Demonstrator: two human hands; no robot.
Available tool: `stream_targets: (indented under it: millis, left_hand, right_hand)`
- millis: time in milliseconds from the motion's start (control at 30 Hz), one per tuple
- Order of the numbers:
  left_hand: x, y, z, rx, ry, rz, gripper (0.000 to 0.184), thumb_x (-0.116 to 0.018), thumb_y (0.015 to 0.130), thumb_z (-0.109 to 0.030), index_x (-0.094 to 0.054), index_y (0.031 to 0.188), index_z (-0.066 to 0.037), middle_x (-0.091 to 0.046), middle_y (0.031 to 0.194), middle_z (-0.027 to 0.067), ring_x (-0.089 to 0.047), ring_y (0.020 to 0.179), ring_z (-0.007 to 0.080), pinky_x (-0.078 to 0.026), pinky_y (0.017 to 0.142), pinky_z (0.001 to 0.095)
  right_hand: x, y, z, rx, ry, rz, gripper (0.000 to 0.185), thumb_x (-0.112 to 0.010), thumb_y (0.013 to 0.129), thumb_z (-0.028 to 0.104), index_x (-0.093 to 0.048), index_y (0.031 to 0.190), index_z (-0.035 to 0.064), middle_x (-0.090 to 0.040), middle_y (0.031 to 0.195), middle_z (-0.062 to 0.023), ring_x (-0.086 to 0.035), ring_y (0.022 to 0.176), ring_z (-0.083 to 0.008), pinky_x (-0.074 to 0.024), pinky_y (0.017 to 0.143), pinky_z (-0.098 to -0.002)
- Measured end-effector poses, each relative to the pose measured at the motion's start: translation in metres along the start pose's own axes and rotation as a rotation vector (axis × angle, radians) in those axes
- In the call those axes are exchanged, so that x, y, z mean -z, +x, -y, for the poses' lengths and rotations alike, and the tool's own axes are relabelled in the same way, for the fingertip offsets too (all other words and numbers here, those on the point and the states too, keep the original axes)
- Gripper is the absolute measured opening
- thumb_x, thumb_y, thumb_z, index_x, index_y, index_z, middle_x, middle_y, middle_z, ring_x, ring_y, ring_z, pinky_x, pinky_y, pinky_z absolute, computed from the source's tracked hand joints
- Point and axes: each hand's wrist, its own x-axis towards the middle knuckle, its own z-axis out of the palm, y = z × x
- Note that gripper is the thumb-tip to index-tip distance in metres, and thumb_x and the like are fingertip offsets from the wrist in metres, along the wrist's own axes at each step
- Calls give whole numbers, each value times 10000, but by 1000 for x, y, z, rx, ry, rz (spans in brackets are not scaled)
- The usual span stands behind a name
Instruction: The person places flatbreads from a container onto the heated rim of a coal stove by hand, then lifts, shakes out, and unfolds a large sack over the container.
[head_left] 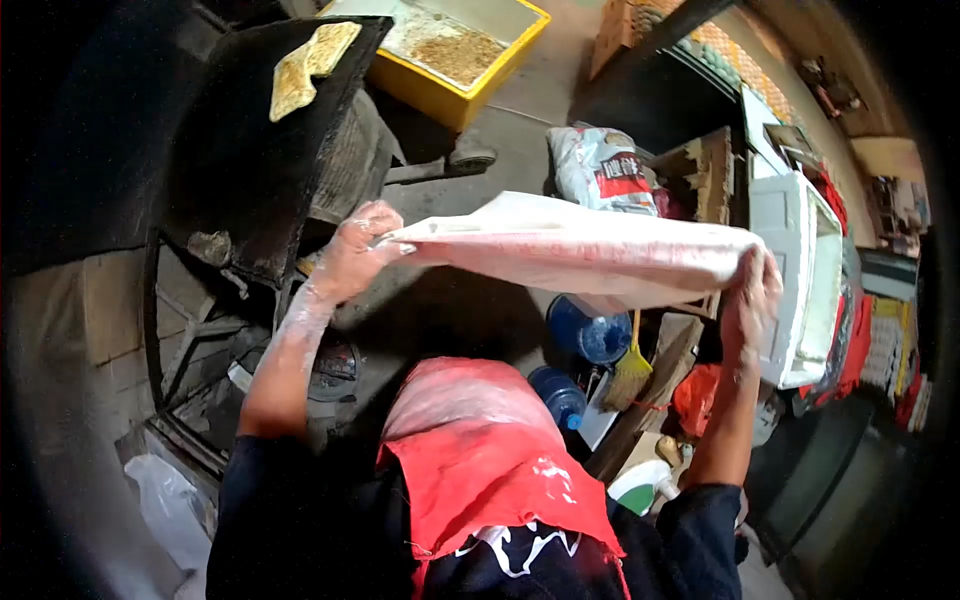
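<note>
A white sack (585, 245) with faint reddish print hangs stretched between my two hands, in mid-air in front of me. My left hand (362, 245), dusted with white powder, is closed round its bunched left end. At the other end, the fingers of my right hand (755, 300) are wrapped over the sack's edge. That hand is powdery too. The sack sags along its lower side, and its far side is out of sight. Below it is my red apron (490, 450), whitened with powder.
A dark metal stand (240, 150) at left carries flat bread pieces (312, 70). Beyond is a yellow-rimmed bin (455, 75) with crumbs. Blue water jugs (590, 330), a yellow brush (630, 375), a printed bag (605, 170) and a white foam box (800, 280) stand at right.
</note>
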Motion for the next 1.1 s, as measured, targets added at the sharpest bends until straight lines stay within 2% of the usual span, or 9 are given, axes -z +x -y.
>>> stream_targets:
  millis: [100, 267, 367, 433, 600, 700, 800, 867, 1100]
  left_hand:
    - [1, -1, 8, 315, -336, 95, 263, -643, 921, -261, -676, 923, 0, -606, 779, -11, -526, 725, 49, -451, 653, 253]
    - [26, -3, 21, 373, 195, 155, 617, -687, 802, -583, -632, 1001, -2, -658, 854, 109, -625, 843, 189, -492, 783, 347]
    - [8, 17, -37, -61, 330, 110, 899, -667, 662, -749, -559, 1202, -38, -597, 1163, 143, -567, 1128, 256, -459, 955, 362]
    - [-12, 42, -89, -257, 263, 121, 822, -726, 705, -635, -546, 1239, -38, -547, 1258, 163, -524, 1192, 278, -434, 983, 386]
    - [-44, 71, -167, -261, -46, 67, 189, -603, 905, -98, -614, 1067, -1, -625, 872, 69, -557, 823, 131, -474, 780, 288]
    - [-18, 62, -199, -435, -97, 4, 217, -560, 874, 28, -635, 1076, -4, -664, 887, 83, -606, 830, 118, -495, 773, 268]
    - [13, 55, -197, -534, -335, -163, 186, -558, 924, 9, -655, 1081, -14, -675, 985, 37, -609, 884, 114, -500, 823, 259]
    - [44, 52, -203, -534, -383, -280, 169, -566, 955, -71, -657, 1092, -29, -671, 1044, 44, -607, 925, 116, -500, 846, 267]
    - [188, 62, -205, -317, -368, -475, 283, -507, 1004, -220, -627, 1138, -2, -671, 1086, 94, -640, 947, 159, -539, 824, 291]
  right_hand:
    - [-12, 6, -12, 103, 45, -74, 227, -515, 1009, 170, -627, 1052, -22, -630, 936, -2, -557, 838, -58, -459, 766, -195]
    - [-44, 0, 22, 191, 79, 70, 246, -573, 983, 227, -634, 1026, -8, -620, 915, 5, -538, 814, -52, -453, 724, -198]
    - [-75, -12, 53, 111, 60, 165, 182, -565, 978, 153, -652, 985, -7, -602, 874, 23, -517, 816, -47, -431, 759, -194]
    - [-100, -20, 73, 179, 19, 326, 175, -576, 968, 145, -663, 955, -6, -598, 852, 31, -517, 799, -43, -437, 749, -199]
    - [-129, -20, 89, 270, 33, 536, 170, -657, 900, 126, -659, 1022, 8, -644, 903, 5, -558, 858, -68, -469, 796, -236]
    - [-118, -27, 98, 472, 88, 674, 513, -802, 761, 164, -564, 1195, 30, -630, 1055, -58, -601, 950, -148, -487, 846, -293]
    - [-82, -11, 51, 509, -487, 791, 585, -779, 735, 180, -531, 1248, 48, -625, 1076, -153, -615, 1013, -336, -485, 886, -346]
    - [-68, -22, 18, 241, -451, 624, 381, -661, 767, 31, -619, 1145, 12, -675, 987, -122, -597, 921, -146, -476, 862, -298]
    - [18, -13, -118, -163, -546, 412, 302, -596, 774, 47, -674, 1066, 46, -698, 916, -78, -638, 833, -157, -502, 787, -317]
